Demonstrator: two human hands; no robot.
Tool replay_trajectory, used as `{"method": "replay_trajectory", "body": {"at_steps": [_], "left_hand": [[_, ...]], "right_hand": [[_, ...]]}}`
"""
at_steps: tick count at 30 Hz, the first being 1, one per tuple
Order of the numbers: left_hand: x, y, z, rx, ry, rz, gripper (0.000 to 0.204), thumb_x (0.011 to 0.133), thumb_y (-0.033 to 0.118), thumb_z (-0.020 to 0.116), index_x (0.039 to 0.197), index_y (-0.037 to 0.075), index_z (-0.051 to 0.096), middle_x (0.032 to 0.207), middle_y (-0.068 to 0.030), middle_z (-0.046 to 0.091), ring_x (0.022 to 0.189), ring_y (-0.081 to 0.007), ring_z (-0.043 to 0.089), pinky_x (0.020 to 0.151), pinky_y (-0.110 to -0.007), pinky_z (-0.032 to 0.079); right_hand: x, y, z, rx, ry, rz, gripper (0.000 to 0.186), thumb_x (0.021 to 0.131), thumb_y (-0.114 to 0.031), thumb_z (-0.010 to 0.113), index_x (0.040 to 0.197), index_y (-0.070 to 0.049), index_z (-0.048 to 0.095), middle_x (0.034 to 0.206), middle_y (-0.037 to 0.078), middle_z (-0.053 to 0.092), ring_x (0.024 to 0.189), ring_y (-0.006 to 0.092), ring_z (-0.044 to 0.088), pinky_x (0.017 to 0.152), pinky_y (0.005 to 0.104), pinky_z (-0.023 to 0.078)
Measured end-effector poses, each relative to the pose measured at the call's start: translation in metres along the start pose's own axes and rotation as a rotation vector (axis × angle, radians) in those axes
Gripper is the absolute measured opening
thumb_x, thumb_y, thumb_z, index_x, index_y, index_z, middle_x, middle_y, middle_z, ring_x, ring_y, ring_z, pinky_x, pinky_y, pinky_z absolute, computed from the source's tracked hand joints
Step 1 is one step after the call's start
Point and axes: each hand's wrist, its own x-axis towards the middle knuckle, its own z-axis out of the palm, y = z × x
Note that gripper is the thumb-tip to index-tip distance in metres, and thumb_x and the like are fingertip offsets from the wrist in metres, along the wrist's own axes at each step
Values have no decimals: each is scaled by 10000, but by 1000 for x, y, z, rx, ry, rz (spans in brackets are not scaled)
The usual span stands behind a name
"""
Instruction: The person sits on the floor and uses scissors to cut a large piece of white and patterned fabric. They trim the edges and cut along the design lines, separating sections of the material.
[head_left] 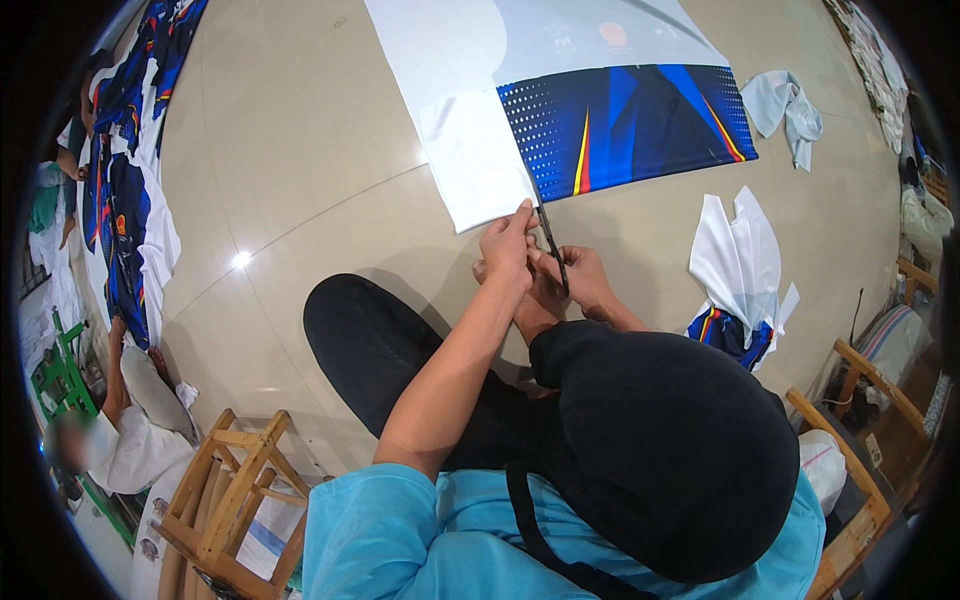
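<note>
A sheet of fabric with a blue printed panel (640, 125) and a white strip (475, 160) lies spread on the floor. With my left hand (508, 243) I pinch the near corner of the white strip, fingers closed on it. My right hand (583, 275) is closed round a pair of dark scissors (549, 238). Their blades point away from me and lie along the line between the white strip and the blue panel. The handles are partly hidden by my fingers. One bare foot (538, 305) shows just under my hands.
White and blue cloth scraps (735, 260) lie to the right, with a pale scrap (785, 110) farther off. Wooden stools stand at the lower left (235, 500) and the lower right. At far left, a person (140, 445) sits by a long heap of printed fabric (125, 200).
</note>
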Motion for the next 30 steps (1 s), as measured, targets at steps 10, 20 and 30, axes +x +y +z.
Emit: {"method": "replay_trajectory", "body": {"at_steps": [10,20,30], "left_hand": [[-4,3,1,34,-9,-9,280,1002,228,896,1043,54,679,912,-30,695,665,-74,535,494,-237,421],[-1,-3,0,-5,-9,23,242,1019,241,874,1006,47,731,878,-39,722,634,-89,538,501,-265,439],[-6,1,0,29,17,37,241,1016,223,878,1002,37,727,881,-45,715,640,-93,526,536,-267,447]], "right_hand": [[0,1,-3,-50,-25,-9,484,939,-461,914,796,-38,728,677,28,671,556,99,572,516,281,408],[6,-1,-4,91,-58,-6,519,912,-526,904,829,-33,765,681,26,672,574,102,583,525,286,399],[1,-14,-1,53,-69,-5,481,965,-485,886,811,-54,739,683,7,673,557,80,561,523,266,393]]}}
